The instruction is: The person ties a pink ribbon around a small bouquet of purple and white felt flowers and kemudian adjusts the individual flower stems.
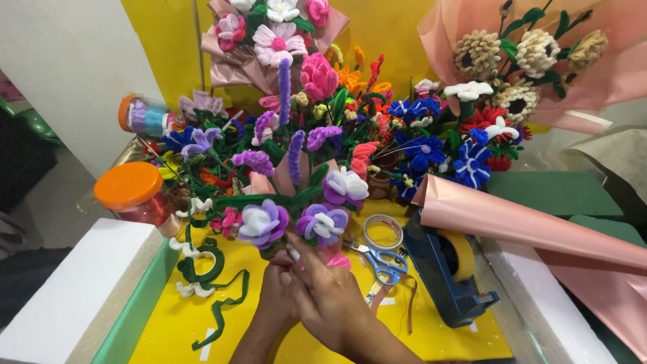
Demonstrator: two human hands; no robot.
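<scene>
Both hands, left hand (278,296) and right hand (330,293), are closing fingers tightly around the pipe-cleaner bouquet (296,202) stems.

Tabletop (431,337) yellow. Flowers in hand (322,222) purple w/ white centres, green stems. Scissors (384,263) blue-handled. Tape dispenser (445,273) dark blue, tape yellowish. Wrapping paper roll (526,226) pink. Jar lid (128,185) orange. Foam block (81,290) white.

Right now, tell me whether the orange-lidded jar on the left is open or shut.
Shut: the jar stands upright, with its orange lid seated flat on top, covering the mouth. Neither hand touches it.
</scene>
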